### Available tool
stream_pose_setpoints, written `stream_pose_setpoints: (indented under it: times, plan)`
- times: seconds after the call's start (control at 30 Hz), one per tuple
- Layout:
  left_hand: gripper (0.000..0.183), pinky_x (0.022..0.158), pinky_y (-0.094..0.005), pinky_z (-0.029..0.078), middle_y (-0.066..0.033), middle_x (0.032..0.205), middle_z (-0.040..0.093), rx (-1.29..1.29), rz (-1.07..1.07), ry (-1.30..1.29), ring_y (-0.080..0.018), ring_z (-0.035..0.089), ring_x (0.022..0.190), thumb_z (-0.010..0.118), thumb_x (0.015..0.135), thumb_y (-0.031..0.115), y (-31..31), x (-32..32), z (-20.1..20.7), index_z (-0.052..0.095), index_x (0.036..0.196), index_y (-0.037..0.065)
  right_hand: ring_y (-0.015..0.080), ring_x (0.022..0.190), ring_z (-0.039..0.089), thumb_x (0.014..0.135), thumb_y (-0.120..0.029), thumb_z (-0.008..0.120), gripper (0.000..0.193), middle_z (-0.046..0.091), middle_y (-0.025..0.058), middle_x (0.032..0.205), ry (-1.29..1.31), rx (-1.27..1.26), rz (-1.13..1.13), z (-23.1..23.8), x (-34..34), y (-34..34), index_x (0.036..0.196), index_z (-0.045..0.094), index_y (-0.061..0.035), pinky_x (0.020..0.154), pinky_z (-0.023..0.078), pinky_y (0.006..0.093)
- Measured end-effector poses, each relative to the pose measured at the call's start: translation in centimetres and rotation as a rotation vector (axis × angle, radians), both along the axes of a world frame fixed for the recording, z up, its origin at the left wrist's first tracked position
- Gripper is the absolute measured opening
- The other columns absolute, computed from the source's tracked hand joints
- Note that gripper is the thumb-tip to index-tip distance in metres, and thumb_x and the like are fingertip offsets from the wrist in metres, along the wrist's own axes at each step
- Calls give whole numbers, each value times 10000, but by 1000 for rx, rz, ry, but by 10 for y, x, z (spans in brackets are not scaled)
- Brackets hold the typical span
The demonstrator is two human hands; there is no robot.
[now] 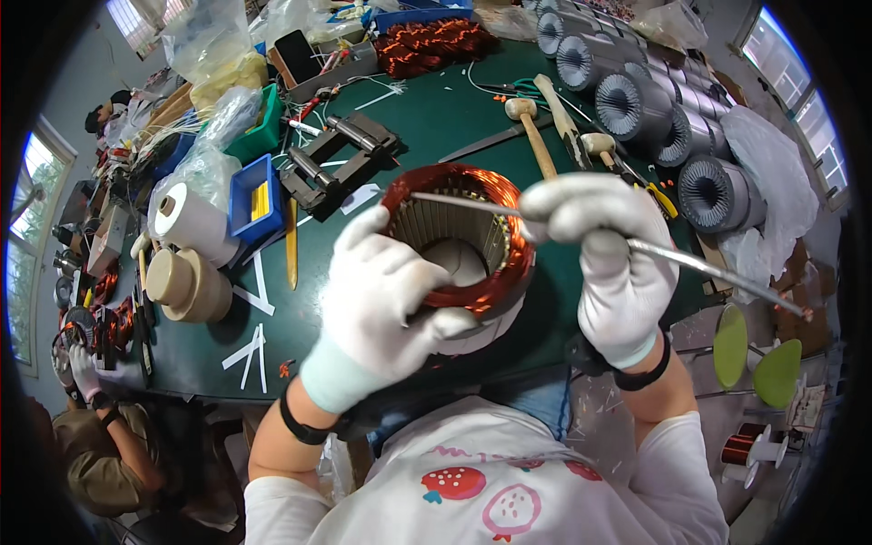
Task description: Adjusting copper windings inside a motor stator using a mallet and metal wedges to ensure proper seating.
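A motor stator (pixel 436 229) stands at the table's front edge, with a ring of copper windings (pixel 498 188) around its top opening. My white-gloved left hand (pixel 371 304) grips the left and near side of that ring, fingers curled over it and thumb at the front. In my right hand (pixel 619 259), also gloved, is a thin metal rod (pixel 713 269) pinched between fingers and thumb. The rod slants across the top of the stator, its far end lying near the left inner edge of the windings. Slots line the stator's inner wall; my left fingers hide part of the near rim.
Mallets (pixel 522 111) and a flat file (pixel 490 141) lie beyond the stator. Several metal stator cores (pixel 718 195) line the right side. To the left are a metal clamp-like fixture (pixel 341 154), a blue bin (pixel 238 213) and white spools (pixel 195 222). Another person's gloved hands (pixel 84 368) work far left.
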State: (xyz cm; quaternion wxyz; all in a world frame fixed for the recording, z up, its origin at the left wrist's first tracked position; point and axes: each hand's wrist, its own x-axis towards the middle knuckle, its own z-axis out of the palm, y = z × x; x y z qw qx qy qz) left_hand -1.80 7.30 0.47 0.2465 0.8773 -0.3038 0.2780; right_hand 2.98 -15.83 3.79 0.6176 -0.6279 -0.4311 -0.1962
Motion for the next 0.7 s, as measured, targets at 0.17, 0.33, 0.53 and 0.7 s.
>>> stream_pose_setpoints:
  times: [0.17, 0.33, 0.53, 0.7]
  plan:
    - [484, 1073, -537, 402, -55, 867, 671, 82, 186, 33, -278, 647, 881, 848, 677, 437, -26, -17, -6, 692, 987, 99, 261, 746, 690, 1045, -267, 540, 270, 675, 179, 925, -50, 361, -69, -32, -33, -35, 861, 549, -70, 619, 605, 373]
    - [453, 1078, -570, 388, -67, 958, 677, 42, -86, -35, -300, 643, 975, 822, 741, 448, 4, 5, 3, 683, 981, 90, 213, 593, 587, 1062, -459, 450, 425, 521, 98, 768, -286, 312, -270, -26, -61, -71, 817, 457, -112, 473, 526, 330]
    - [418, 1070, -565, 401, -66, 914, 668, 87, -17, -33, -293, 641, 972, 819, 755, 446, -13, 4, -1, 682, 936, 95, 238, 601, 604, 1048, -380, 525, 375, 590, 127, 762, -413, 217, -201, -35, -53, -57, 831, 497, -76, 535, 578, 380]
    - [378, 1076, -557, 404, -62, 933, 673, 51, 5, -27, -285, 639, 992, 846, 677, 289, -17, -2, 0, 687, 965, 102, 334, 731, 699, 866, -146, 653, 227, 699, 183, 914, -270, 67, -149, -29, -54, -52, 696, 547, -38, 690, 609, 476]
